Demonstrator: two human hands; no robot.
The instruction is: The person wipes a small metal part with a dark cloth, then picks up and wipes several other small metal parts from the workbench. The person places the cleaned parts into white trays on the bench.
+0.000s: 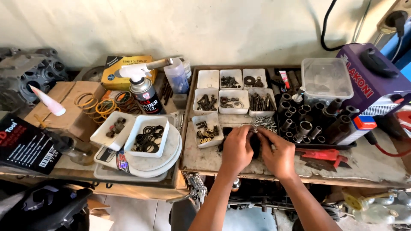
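**Two hands pinch a small metal part over a cluttered workbench tray**

The left hand [236, 149] and right hand [278, 154] meet at their fingertips above a shallow wooden tray [190, 158]. Both hands are closed, thumbs and forefingers pinched together on a thin silvery metal piece [255, 131]. The piece is tiny and mostly hidden by the fingers; what shows looks like a short bright sliver lying roughly left to right between the two hands. Its exact shape cannot be made out. Under the hands lies a dark object [255, 145], largely covered.

Just beyond the fingertips sits a loose pile of shiny screws [265, 123]. Left of it, a small white tub [207, 130] holds brass and dark fittings. Behind stand two rows of white tubs: one holds dark bolts [206, 102], one holds rings and washers [233, 102], one holds long screws [261, 102]; in the back row, one tub [208, 78] looks empty.

To the right, a black rack of sockets [308, 119] stands upright, open ends up, with a clear plastic box [326, 79] resting above it. Further right is a purple machine [372, 81].

To the left of the tray, a white dish of black rubber rings [150, 136] sits on stacked round plates, beside a gas torch can [143, 87].
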